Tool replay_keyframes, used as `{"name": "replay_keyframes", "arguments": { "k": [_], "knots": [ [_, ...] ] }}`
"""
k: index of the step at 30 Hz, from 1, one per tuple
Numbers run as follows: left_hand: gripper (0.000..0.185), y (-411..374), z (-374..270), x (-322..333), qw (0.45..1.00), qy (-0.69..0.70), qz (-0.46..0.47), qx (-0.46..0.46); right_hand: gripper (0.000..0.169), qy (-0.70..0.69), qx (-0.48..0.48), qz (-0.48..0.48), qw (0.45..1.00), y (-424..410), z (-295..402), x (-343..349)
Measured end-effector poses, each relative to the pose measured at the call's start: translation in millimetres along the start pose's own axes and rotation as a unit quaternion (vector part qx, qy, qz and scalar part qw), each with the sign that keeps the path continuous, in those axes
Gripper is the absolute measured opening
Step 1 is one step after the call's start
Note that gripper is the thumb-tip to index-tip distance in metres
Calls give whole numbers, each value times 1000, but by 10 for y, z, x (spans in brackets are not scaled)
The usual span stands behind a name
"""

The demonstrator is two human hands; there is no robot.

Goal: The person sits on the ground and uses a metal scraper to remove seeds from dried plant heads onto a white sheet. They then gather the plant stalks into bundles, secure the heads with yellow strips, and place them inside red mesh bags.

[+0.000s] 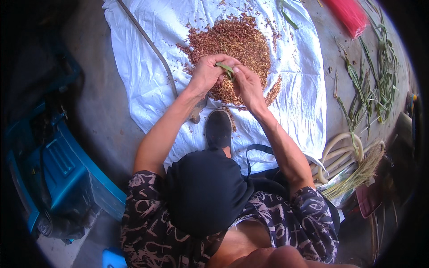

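Both of my hands meet above a pile of small reddish-brown husks or seeds [234,40], spread on a white woven plastic sheet [144,73]. Between them is a green leaf [225,67], folded or bent, pinched by the fingers. My left hand [209,72] grips it from the left, with its fingers curled over the top. My right hand [247,82] holds its right end between thumb and fingers. The leaf's lower part is partly hidden by the fingers.
A long curved handle [152,45] lies across the sheet's left side, beside my shoe [218,129]. Cut green stalks [360,80], a pink plastic bundle [348,15], a coiled hose [338,152] and dry grass heads [360,171] lie right. A blue machine [63,164] stands left.
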State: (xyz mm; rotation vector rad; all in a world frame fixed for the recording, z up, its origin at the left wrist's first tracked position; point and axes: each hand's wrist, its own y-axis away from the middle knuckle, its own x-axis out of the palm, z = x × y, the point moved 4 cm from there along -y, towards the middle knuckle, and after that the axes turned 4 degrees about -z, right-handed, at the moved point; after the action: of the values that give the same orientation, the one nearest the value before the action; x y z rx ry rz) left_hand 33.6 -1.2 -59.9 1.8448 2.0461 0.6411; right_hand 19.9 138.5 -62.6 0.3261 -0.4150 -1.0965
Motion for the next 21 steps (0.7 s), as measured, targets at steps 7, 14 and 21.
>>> {"name": "replay_keyframes", "arguments": {
  "k": [7, 14, 21],
  "knots": [
    [15, -17, 189, 94, 952, 300, -47, -38, 33, -17, 45, 17, 999, -57, -49, 13],
    [12, -175, 199, 47, 909, 386, -140, -75, 34, 123, 15, 13, 992, -69, -158, -9],
    [12, -401, -304, -886, 888, 419, -172, 85, 30, 105, 50, 32, 993, 157, -507, -92]
  ]
}}
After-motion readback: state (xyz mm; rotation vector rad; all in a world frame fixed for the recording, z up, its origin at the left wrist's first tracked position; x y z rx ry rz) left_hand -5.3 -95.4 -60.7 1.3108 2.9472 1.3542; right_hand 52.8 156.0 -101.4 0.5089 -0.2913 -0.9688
